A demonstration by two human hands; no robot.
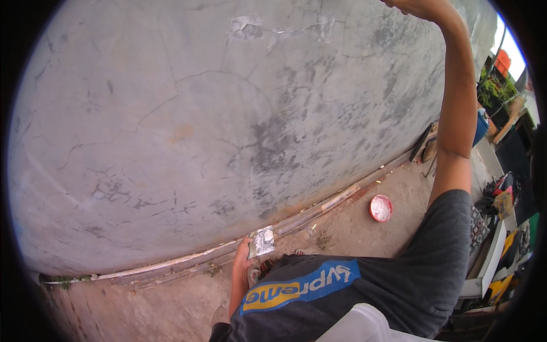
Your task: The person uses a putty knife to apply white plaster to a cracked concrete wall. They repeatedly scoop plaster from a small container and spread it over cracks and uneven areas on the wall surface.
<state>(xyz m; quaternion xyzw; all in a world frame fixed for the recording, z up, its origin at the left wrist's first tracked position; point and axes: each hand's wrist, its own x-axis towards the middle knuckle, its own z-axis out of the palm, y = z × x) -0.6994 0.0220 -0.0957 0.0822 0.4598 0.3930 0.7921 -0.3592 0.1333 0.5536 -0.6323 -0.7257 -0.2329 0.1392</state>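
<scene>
Low beside the wall, my left hand (243, 252) is closed on the edge of a flat, roughly square putty plate (262, 242) smeared with white filler. My right arm is raised high along the wall, and my right hand (419, 7) runs out of the picture at the top edge, so most of its fingers are hidden. Whether it holds anything does not show. The grey plastered wall (216, 114) carries long thin cracks and dark blotches. Near its top, white filler patches (248, 24) lie over a crack. A red bowl (380, 208) of white paste stands on the ground.
Long poles (319, 211) lie along the foot of the wall on bare, dusty ground (347, 239). At the right are a blue container (481, 126), pieces of wood, and a heap of mixed items with a white frame (484, 268). Green plants (497, 88) grow behind.
</scene>
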